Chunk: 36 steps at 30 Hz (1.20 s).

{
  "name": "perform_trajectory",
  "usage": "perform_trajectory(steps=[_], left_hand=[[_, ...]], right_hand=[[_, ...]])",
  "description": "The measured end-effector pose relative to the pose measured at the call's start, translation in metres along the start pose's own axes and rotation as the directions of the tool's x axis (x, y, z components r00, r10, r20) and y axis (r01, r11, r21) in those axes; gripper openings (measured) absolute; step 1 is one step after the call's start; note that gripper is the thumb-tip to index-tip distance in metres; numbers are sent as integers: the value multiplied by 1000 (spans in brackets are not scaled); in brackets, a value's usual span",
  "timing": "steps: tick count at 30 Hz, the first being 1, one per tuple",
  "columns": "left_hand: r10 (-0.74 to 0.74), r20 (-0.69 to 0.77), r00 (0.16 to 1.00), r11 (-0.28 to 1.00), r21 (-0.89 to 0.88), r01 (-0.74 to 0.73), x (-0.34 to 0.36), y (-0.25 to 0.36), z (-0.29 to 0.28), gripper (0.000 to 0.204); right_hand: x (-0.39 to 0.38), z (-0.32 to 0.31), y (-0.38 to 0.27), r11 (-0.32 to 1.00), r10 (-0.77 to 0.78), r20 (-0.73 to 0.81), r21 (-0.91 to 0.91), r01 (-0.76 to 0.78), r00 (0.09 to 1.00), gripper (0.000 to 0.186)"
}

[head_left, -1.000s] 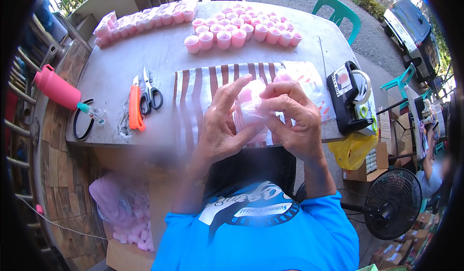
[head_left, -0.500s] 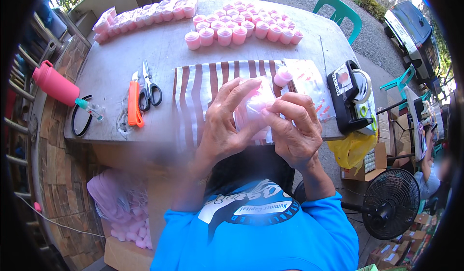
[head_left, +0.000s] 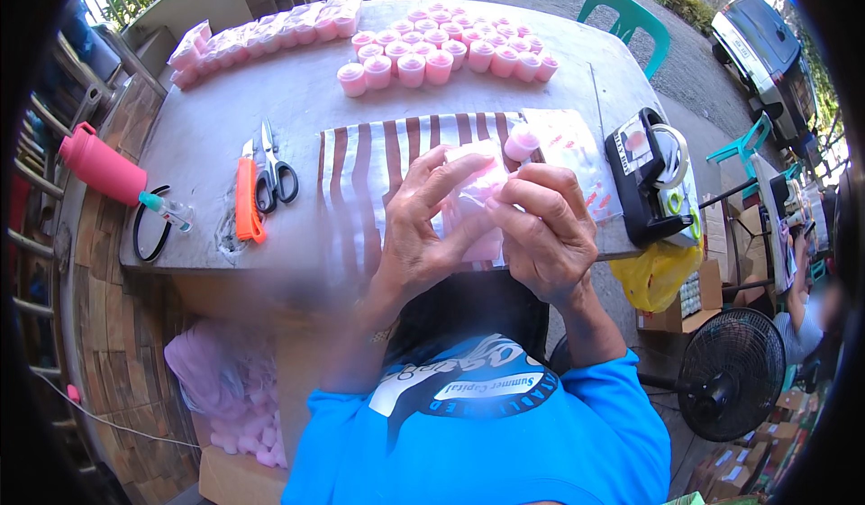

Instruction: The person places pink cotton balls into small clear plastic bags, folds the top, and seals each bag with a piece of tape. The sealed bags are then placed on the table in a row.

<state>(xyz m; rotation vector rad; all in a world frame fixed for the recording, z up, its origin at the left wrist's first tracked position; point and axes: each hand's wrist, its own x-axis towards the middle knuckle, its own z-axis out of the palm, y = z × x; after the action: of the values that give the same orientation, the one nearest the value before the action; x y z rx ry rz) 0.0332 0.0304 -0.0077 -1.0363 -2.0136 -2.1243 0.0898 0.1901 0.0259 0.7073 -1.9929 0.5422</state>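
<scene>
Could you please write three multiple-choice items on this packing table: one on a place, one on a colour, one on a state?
1. Where do the scissors lie?
A. left of the striped cloth
B. on the tape dispenser
C. among the pink cups

2. What colour is the utility knife beside the scissors?
A. green
B. orange
C. black

3. What are the left hand and right hand doing?
A. resting flat on the table
B. together holding a pink clear-wrapped packet
C. gripping the scissors

Answers: 1 A, they sit left of the cloth; 2 B, its body is orange; 3 B, both hands close on the packet.
</scene>
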Motion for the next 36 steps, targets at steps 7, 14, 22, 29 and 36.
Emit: perform_trajectory(steps=[7,14,22,29,36], left_hand=[[-14,59,998,998,59,10,2,-1,-4,61],[-54,147,988,996,74,44,2,13,-18,59],[-151,73,986,986,85,145,3,18,-4,56],[-228,19,973,974,12,228,0,6,-9,59],[-144,110,983,984,121,130,7,15,-10,56]], right_hand=[[-9,4,4,991,-78,1,-113,78,997,37],[-33,23,6,984,-103,-114,-158,85,988,40],[-59,44,6,994,93,-242,-39,-106,966,50],[-59,-8,-7,964,262,-236,15,-266,936,36],[-77,-147,35,638,480,-432,-425,-642,764,20]])
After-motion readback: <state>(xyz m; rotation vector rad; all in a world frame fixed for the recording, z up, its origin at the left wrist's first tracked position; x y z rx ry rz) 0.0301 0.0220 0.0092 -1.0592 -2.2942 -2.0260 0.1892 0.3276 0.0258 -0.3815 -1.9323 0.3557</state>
